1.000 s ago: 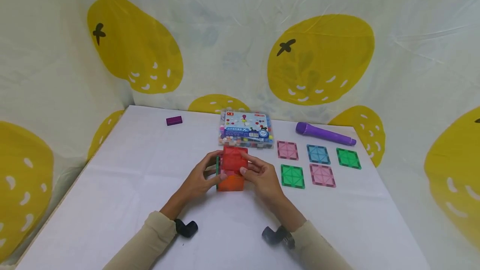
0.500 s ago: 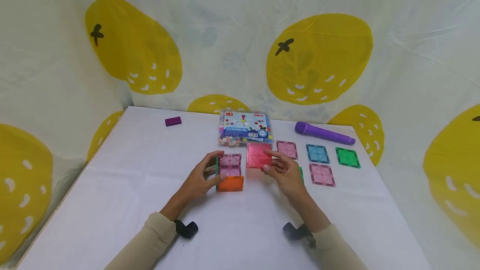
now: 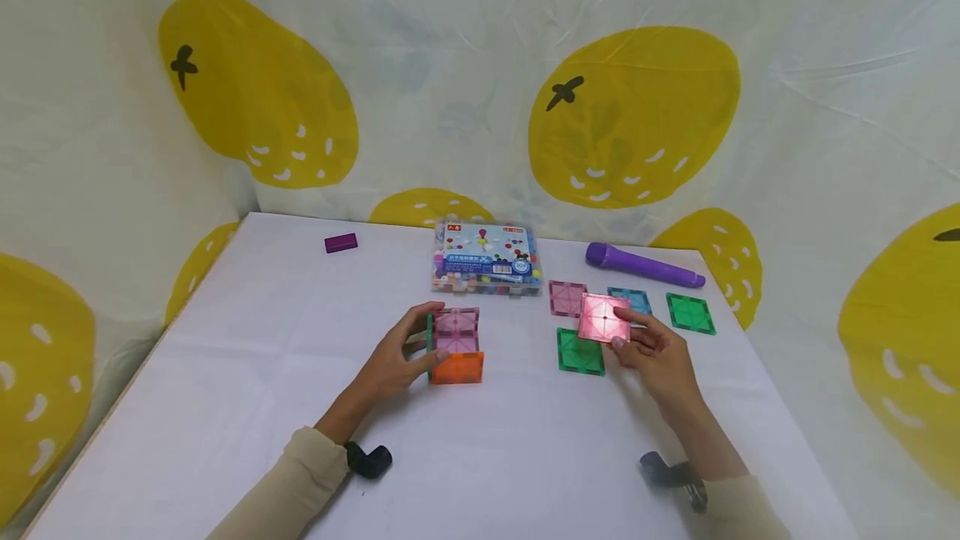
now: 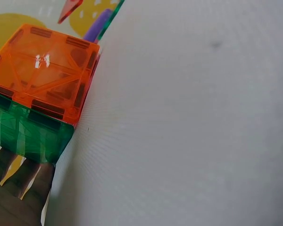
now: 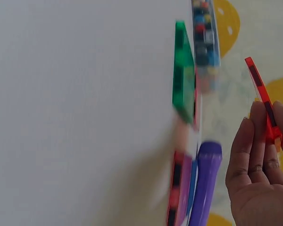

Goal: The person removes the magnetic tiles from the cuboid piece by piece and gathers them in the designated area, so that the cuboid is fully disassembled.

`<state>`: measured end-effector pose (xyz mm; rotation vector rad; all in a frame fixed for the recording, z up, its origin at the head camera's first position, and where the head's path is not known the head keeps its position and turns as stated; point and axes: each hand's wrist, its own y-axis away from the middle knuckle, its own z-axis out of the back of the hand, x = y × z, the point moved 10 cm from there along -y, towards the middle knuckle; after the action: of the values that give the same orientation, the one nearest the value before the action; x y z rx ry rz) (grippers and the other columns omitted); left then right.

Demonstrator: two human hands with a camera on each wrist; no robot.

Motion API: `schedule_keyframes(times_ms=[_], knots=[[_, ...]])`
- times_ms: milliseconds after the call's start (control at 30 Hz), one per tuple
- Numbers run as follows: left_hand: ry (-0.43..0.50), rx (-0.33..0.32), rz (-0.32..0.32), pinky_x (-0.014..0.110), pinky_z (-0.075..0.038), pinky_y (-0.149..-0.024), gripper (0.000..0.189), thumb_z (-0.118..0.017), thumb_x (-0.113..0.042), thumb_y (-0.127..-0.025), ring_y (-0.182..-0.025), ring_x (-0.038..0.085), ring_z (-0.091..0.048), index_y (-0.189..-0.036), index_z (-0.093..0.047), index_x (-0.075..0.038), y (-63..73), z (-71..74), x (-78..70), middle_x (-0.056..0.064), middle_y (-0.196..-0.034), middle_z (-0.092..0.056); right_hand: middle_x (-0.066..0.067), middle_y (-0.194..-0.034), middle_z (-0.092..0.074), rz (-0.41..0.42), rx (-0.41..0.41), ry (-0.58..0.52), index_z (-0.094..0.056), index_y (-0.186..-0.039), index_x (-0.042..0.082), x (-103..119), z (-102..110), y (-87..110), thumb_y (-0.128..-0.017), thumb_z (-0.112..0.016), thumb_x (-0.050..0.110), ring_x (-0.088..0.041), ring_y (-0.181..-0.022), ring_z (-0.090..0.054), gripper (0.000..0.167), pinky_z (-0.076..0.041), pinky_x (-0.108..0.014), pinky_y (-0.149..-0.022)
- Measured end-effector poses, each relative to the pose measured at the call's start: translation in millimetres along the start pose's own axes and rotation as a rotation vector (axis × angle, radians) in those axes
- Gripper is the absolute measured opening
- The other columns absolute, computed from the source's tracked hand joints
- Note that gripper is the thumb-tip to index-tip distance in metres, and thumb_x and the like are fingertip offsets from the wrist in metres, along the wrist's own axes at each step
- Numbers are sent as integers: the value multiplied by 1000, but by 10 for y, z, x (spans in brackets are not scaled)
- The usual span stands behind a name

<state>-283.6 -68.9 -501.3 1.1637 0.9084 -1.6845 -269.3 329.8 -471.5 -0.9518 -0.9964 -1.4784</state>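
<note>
My left hand (image 3: pixel 397 361) grips an open-topped box of magnetic tiles, thumb at the front and fingers along its left side. An orange tile (image 3: pixel 456 368) forms the front, and pink tiles (image 3: pixel 457 322) show inside it. In the left wrist view, the green side tile (image 4: pixel 30 129) meets the orange one, fingers behind it. Off to the right, my right hand (image 3: pixel 663 365) pinches a red magnetic tile (image 3: pixel 600 319) by its right edge. The red tile is raised above the table, overlapping blue, pink and green tiles in the head view.
Flat on the table lie a pink tile (image 3: pixel 564 298), a blue tile (image 3: pixel 636 298) and green tiles (image 3: pixel 690 313). Behind them are a purple toy microphone (image 3: pixel 643 265) and a clear case (image 3: pixel 487 257) of colourful pieces. A small purple block (image 3: pixel 341 243) sits back left.
The right hand has lifted the red tile away from the tile box and carried it rightward over the flat tiles. The left hand stays on the box.
</note>
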Motion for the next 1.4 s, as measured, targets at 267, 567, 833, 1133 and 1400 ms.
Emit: schedule_keyframes(times_ms=[267, 567, 833, 1133, 1400], knots=[[3, -1, -4, 61, -43, -122, 73, -77, -23, -99, -152, 37, -46, -161, -40, -30, 5, 2, -16, 5, -166, -45, 15, -112, -71, -42, -68, 126, -54, -155, 16, -305, 640, 27, -103, -72, 26, 3, -96, -73, 56, -60, -14, -86], [3, 3, 14, 60, -42, -123, 74, -76, -19, -99, -154, 38, -43, -162, -38, -27, 15, -7, 0, 6, -169, -42, 28, -101, -68, -174, -100, 236, -52, -154, 24, -700, 1238, 106, -102, -72, 39, 15, -92, -64, 58, -60, -11, -79], [15, 1, 25, 61, -41, -123, 74, -77, -20, -99, -154, 37, -44, -161, -39, -33, 18, 3, 22, 4, -168, -43, 22, -104, -69, -308, -131, 307, -50, -155, 26, -1031, 1600, 127, -99, -72, 50, 13, -91, -56, 65, -58, -10, -75], [36, 1, -10, 62, -42, -122, 72, -74, -19, -100, -152, 37, -46, -162, -39, -31, 10, -10, 21, 4, -167, -44, -31, -152, -53, -338, -147, 397, -40, -160, 6, -1006, 1681, 104, -104, -68, 42, -22, -112, -70, 72, -62, -18, -73], [41, 21, -16, 62, -42, -122, 67, -69, -19, -104, -153, 37, -45, -163, -38, -29, 7, 3, -20, 6, -167, -43, -31, -155, -49, -322, -182, 602, -47, -158, 9, -733, 1628, 202, -104, -68, 40, -46, -122, -59, 65, -61, -25, -69]])
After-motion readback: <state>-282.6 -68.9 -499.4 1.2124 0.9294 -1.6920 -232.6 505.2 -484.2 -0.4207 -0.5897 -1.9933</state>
